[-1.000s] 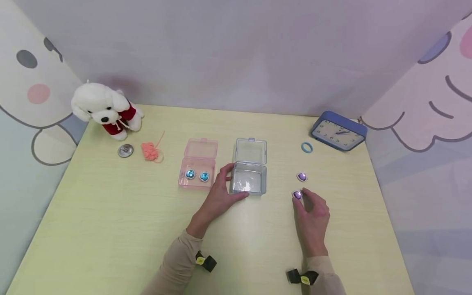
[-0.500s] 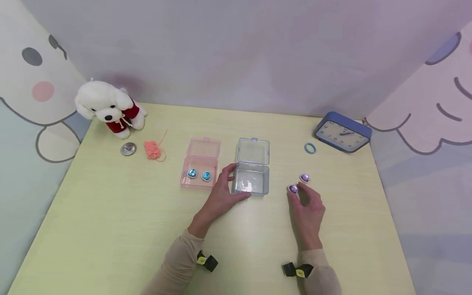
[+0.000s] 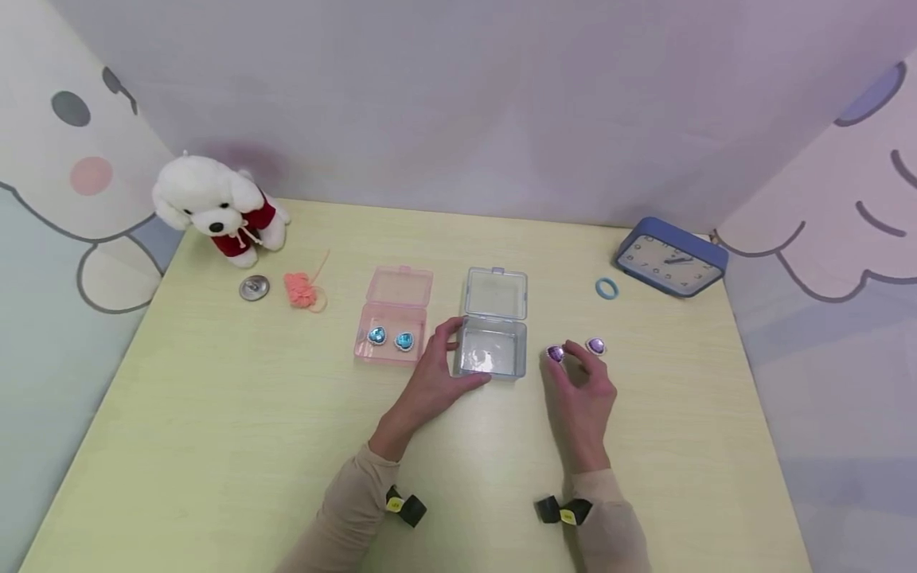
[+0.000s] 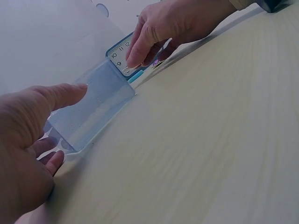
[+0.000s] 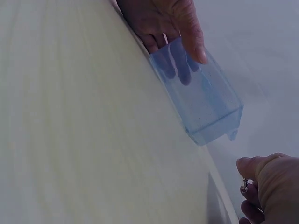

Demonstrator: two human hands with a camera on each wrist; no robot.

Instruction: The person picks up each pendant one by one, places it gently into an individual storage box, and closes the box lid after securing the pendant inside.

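Note:
My left hand (image 3: pixel 433 382) holds a small clear blue plastic box (image 3: pixel 501 350) at its left side, with the thumb at the front wall. The box's lid (image 3: pixel 497 294) lies folded back, and nothing shows inside it. Just right of the box, my right hand (image 3: pixel 586 398) pinches a purple heart-shaped rhinestone (image 3: pixel 555 353) with a silvery beaded edge between thumb and finger. A second purple rhinestone (image 3: pixel 595 345) lies on the table behind that hand. In the right wrist view only the silvery edge of the held rhinestone (image 5: pixel 244 185) shows.
Left of the blue box is an open pink box (image 3: pixel 367 355) with two blue rhinestones (image 3: pixel 404 341). Farther left are a coral yarn piece (image 3: pixel 299 290), a round metal piece (image 3: pixel 254 288) and a plush dog (image 3: pixel 208 199). A blue ring (image 3: pixel 606 288) and a clock (image 3: pixel 669 259) stand right.
My right hand has carried the purple rhinestone left and slightly away from me, toward the blue box. The left hand keeps its hold on the box. The head view has shifted slightly.

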